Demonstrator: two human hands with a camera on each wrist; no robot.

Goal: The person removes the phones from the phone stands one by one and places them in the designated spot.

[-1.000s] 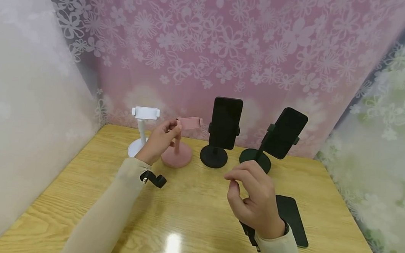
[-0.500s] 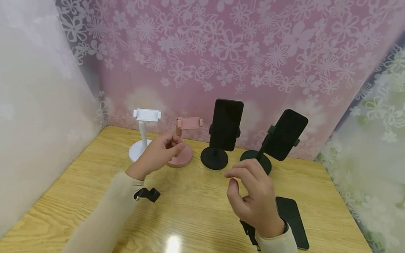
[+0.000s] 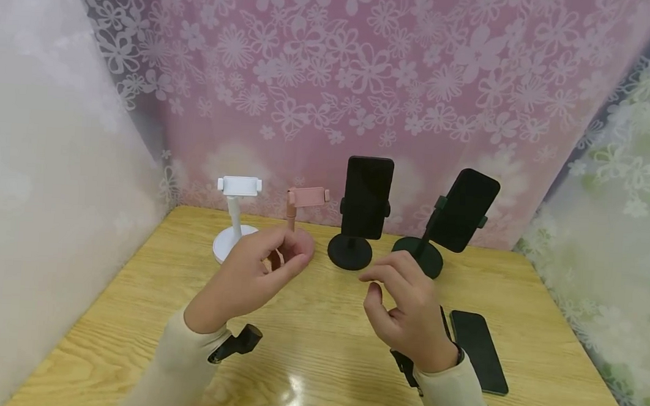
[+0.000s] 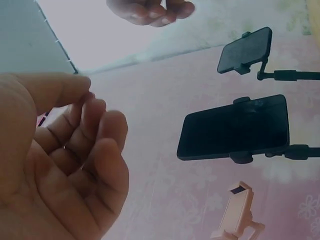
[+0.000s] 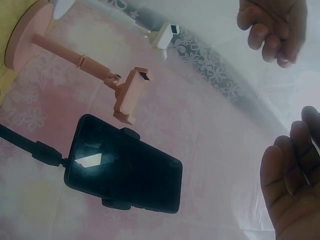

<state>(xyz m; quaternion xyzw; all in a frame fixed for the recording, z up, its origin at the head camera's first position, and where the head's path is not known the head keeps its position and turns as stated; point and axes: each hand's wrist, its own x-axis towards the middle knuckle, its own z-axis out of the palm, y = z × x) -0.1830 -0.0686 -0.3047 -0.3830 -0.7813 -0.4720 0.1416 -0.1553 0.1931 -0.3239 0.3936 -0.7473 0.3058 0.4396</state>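
My left hand [image 3: 244,275] hovers in front of the pink phone stand [image 3: 310,197], fingers loosely curled with nothing between them; it hides part of that stand's base. My right hand [image 3: 410,312] hangs over the table before the dark green phone stand [image 3: 434,262], also loosely curled and holding nothing. That green stand carries a tilted phone [image 3: 465,210]. Left of it, a black phone stand [image 3: 350,254] holds another phone [image 3: 367,198] nearly upright. The white phone stand [image 3: 240,186] is at the far left, its clamp bare like the pink one's.
A dark phone [image 3: 481,353] lies flat on the wooden table [image 3: 317,343], just right of my right wrist. Behind the row of stands hangs a pink flowered curtain [image 3: 331,93]. Pale curtains flank the table on either side.
My left hand has let go of the pink stand's clamp and drawn back toward me, lower in view. My right hand has stayed almost still.
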